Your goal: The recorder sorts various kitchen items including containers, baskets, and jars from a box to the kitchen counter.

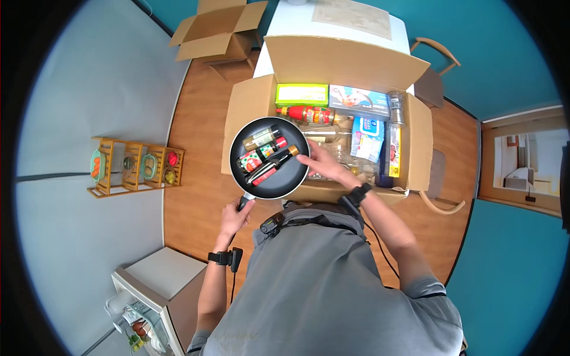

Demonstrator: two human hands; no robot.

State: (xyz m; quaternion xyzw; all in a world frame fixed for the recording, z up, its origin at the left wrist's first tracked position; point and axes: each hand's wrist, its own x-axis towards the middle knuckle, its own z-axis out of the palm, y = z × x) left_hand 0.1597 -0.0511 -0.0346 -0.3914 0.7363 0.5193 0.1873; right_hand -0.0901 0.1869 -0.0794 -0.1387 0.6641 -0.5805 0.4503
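My left hand (236, 216) grips the handle of a black frying pan (289, 182), held level over the left side of a large cardboard box (347, 58). In the pan lie several bottles and jars: a dark sauce bottle (267, 172) with a gold cap, a jar with a red lid (256, 159) and a seasoning jar (262, 138). My right hand (327, 164) holds the pan's right rim, its thumb over the edge near the gold cap. Behind the pan, a red sauce bottle (311, 114) lies in the box; the pan hides part of the contents.
In the box are a green box (303, 94), a blue printed carton (358, 100), a wipes pack (368, 138) and a yellow-ended carton (394, 153). A second open carton (218, 26), a wooden rack (133, 167), a white cabinet (167, 271) and chairs (429, 86) stand around.
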